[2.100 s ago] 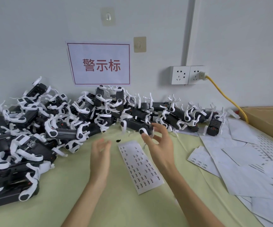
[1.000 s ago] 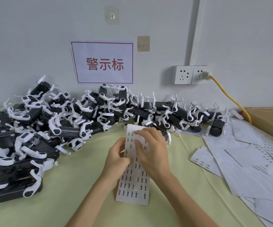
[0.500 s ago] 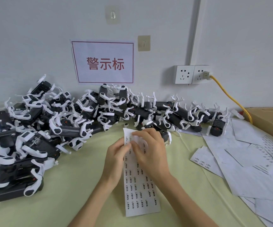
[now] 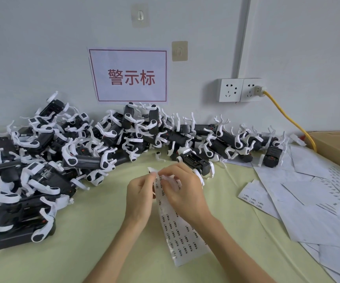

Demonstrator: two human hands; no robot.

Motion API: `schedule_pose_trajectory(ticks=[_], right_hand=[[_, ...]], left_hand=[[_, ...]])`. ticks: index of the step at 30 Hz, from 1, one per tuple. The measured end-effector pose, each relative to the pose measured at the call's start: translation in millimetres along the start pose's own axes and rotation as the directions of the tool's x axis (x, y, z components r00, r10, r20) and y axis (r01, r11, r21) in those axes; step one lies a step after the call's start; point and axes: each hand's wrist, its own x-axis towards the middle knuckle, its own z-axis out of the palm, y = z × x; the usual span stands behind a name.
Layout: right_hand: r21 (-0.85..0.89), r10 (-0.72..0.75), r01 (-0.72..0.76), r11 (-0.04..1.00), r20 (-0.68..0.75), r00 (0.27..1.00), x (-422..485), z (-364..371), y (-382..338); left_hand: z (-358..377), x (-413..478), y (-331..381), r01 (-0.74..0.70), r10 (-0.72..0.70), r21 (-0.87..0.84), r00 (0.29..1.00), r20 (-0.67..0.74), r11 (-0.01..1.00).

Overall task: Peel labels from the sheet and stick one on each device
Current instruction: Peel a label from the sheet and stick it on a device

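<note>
Head view, the only one we have: both hands are up over the pale green table [image 4: 83, 231], working the top end of the label sheet [image 4: 182, 237]. The left hand [image 4: 139, 199] pinches the sheet's upper left edge, fingers curled round it; the right hand [image 4: 182, 190] has fingertips bunched on the upper part, apparently picking at a label there, though whether one is actually lifted is too small to tell. The sheet's long axis runs away from the person, tilting slightly left at the top, its lower end trailing toward the near edge between the forearms. Now the relation that matters: the nearest device [image 4: 195, 163] lies just beyond the right hand's fingertips, black body with white clips, long axis slanting down to the right, so the right hand looks best placed to carry a label over. The big heap of devices [image 4: 48, 160] sprawls to the left and along the wall. Spent backing sheets [image 4: 307, 201] lie well to the right, beside a cardboard box [image 4: 338, 146].
</note>
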Motion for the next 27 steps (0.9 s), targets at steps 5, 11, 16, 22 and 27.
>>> schedule_pose_trajectory(ticks=[5, 11, 16, 22, 27], right_hand=[[0.057, 0.023, -0.023, 0.998, -0.007, 1.000, 0.0, 3.4, 2.1], [0.101, 0.050, -0.045, 0.994, -0.048, 0.998, 1.9, 4.7, 3.5], [0.118, 0.064, -0.060, 0.991, -0.030, 0.997, 1.5, 1.8, 2.1], [0.140, 0.074, -0.069, 0.988, -0.035, 0.997, 0.5, 1.3, 0.8], [0.141, 0.072, -0.065, 0.988, -0.045, 0.996, 1.1, 2.3, 0.7]], left_hand=[[2.1, -1.9, -3.9, -0.091, 0.092, 0.025, 0.995, -0.030, 0.996], [3.0, -3.1, -6.9, -0.123, 0.123, -0.008, 0.992, 0.009, 0.992], [0.8, -3.1, -5.0, -0.124, 0.125, -0.027, 0.991, 0.038, 0.992], [1.3, -2.9, -4.8, -0.112, 0.112, 0.012, 0.994, -0.013, 0.994], [3.9, -3.2, -4.2, -0.123, 0.122, -0.018, 0.991, -0.048, 0.992]])
